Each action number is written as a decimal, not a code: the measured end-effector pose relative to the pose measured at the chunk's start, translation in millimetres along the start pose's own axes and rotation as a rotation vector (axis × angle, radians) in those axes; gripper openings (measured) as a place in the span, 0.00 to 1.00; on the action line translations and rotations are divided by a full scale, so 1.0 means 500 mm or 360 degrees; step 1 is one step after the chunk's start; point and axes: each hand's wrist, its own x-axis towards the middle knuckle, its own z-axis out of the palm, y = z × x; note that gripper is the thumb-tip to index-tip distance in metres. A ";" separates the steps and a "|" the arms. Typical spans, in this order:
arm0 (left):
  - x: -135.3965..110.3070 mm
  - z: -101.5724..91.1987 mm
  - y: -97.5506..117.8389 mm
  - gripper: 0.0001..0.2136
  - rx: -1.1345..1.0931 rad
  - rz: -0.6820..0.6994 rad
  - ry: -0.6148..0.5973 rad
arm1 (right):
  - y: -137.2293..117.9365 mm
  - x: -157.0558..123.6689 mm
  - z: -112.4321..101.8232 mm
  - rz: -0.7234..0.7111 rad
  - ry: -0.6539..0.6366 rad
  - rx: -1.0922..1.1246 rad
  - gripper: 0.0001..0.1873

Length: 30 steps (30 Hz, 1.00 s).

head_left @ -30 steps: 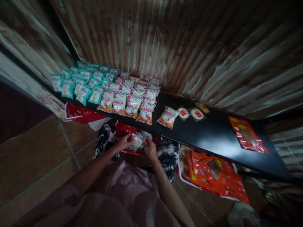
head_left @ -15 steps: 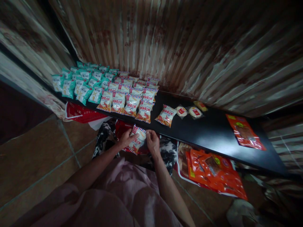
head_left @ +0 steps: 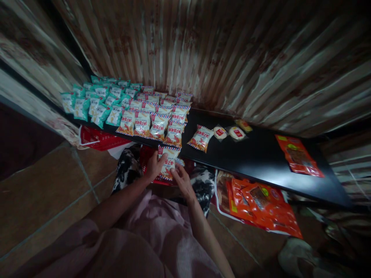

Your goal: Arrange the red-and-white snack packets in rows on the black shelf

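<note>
A white and orange snack bag [head_left: 168, 164] with a striped top edge is held just in front of the black shelf. My left hand [head_left: 155, 166] grips its left side, thumb across the front. At its lower right side, my right hand [head_left: 182, 178] pinches the bag. Rows of matching snack bags [head_left: 158, 126] stand on the shelf beyond my hands. One more such bag [head_left: 201, 138] lies apart to their right. Several teal snack bags [head_left: 100, 114] fill the shelf's left end.
The black shelf [head_left: 249, 162] runs along a draped curtain [head_left: 185, 50]. Two round white packets [head_left: 237, 133], a small yellow packet [head_left: 243, 125] and an orange pouch [head_left: 298, 155] lie on it. Below are a red basket [head_left: 95, 138] and a basket of orange pouches [head_left: 261, 204].
Both hands have moved the snack bag up and toward the shelf, and the bag now sits more upright. My right hand has shifted from its upper corner to its lower right side.
</note>
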 end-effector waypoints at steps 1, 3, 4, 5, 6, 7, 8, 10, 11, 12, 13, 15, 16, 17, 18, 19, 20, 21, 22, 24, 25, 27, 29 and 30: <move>-0.001 0.001 0.005 0.10 0.0006 0.0003 0.0021 | 0.002 -0.002 0.001 -0.0005 -0.0002 0.0011 0.28; -0.002 0.005 0.014 0.10 0.0001 -0.0001 0.0057 | 0.007 -0.005 0.003 -0.0022 0.0042 0.0030 0.30; -0.002 0.008 0.019 0.10 -0.0016 -0.0013 0.0070 | 0.010 -0.006 0.005 -0.0029 0.0074 0.0045 0.31; -0.002 0.011 0.023 0.11 -0.0036 -0.0033 0.0083 | 0.013 -0.006 0.006 -0.0030 0.0108 0.0061 0.32; -0.002 0.014 0.027 0.11 -0.0058 -0.0063 0.0095 | 0.017 -0.007 0.007 -0.0024 0.0140 0.0079 0.33; -0.001 0.018 0.031 0.11 -0.0081 -0.0099 0.0109 | 0.021 -0.007 0.008 -0.0015 0.0168 0.0100 0.34; 0.000 0.022 0.034 0.11 -0.0101 -0.0130 0.0124 | 0.026 -0.007 0.008 -0.0008 0.0195 0.0124 0.35; 0.002 0.029 0.039 0.12 -0.0138 -0.0163 0.0149 | 0.033 -0.007 0.009 -0.0011 0.0249 0.0181 0.37; 0.003 0.033 0.040 0.12 -0.0169 -0.0167 0.0145 | 0.036 -0.008 0.009 -0.0020 0.0278 0.0211 0.37; 0.004 0.037 0.040 0.13 -0.0207 -0.0166 0.0134 | 0.038 -0.008 0.009 -0.0030 0.0309 0.0236 0.37; 0.005 0.040 0.040 0.13 -0.0247 -0.0165 0.0118 | 0.038 -0.008 0.008 -0.0039 0.0337 0.0256 0.37; 0.006 0.045 0.037 0.15 -0.0320 -0.0187 0.0082 | 0.037 -0.010 0.007 -0.0055 0.0362 0.0273 0.36; 0.006 0.047 0.035 0.16 -0.0350 -0.0206 0.0069 | 0.035 -0.011 0.006 -0.0065 0.0359 0.0270 0.35; 0.006 0.048 0.033 0.17 -0.0376 -0.0226 0.0061 | 0.033 -0.012 0.005 -0.0076 0.0350 0.0259 0.35; 0.006 0.049 0.032 0.18 -0.0405 -0.0242 0.0058 | 0.031 -0.013 0.005 -0.0085 0.0341 0.0243 0.34; 0.005 0.049 0.033 0.19 -0.0438 -0.0258 0.0059 | 0.029 -0.014 0.005 -0.0091 0.0339 0.0229 0.34; 0.004 0.048 0.034 0.19 -0.0472 -0.0273 0.0065 | 0.027 -0.014 0.006 -0.0096 0.0348 0.0224 0.35; 0.003 0.047 0.037 0.20 -0.0505 -0.0292 0.0068 | 0.027 -0.015 0.007 -0.0102 0.0370 0.0230 0.35; 0.001 0.045 0.041 0.21 -0.0536 -0.0316 0.0065 | 0.027 -0.015 0.008 -0.0108 0.0399 0.0244 0.35; -0.003 0.041 0.049 0.22 -0.0602 -0.0388 0.0043 | 0.030 -0.015 0.010 -0.0105 0.0461 0.0294 0.35; -0.006 0.039 0.051 0.23 -0.0642 -0.0423 0.0029 | 0.032 -0.015 0.010 -0.0095 0.0482 0.0329 0.35; -0.010 0.037 0.050 0.24 -0.0721 -0.0472 0.0005 | 0.037 -0.014 0.010 -0.0065 0.0519 0.0390 0.33; -0.013 0.039 0.038 0.25 -0.0771 -0.0502 -0.0013 | 0.042 -0.014 0.009 -0.0051 0.0558 0.0410 0.31; -0.014 0.041 0.028 0.25 -0.0780 -0.0513 -0.0028 | 0.044 -0.014 0.007 -0.0056 0.0577 0.0391 0.30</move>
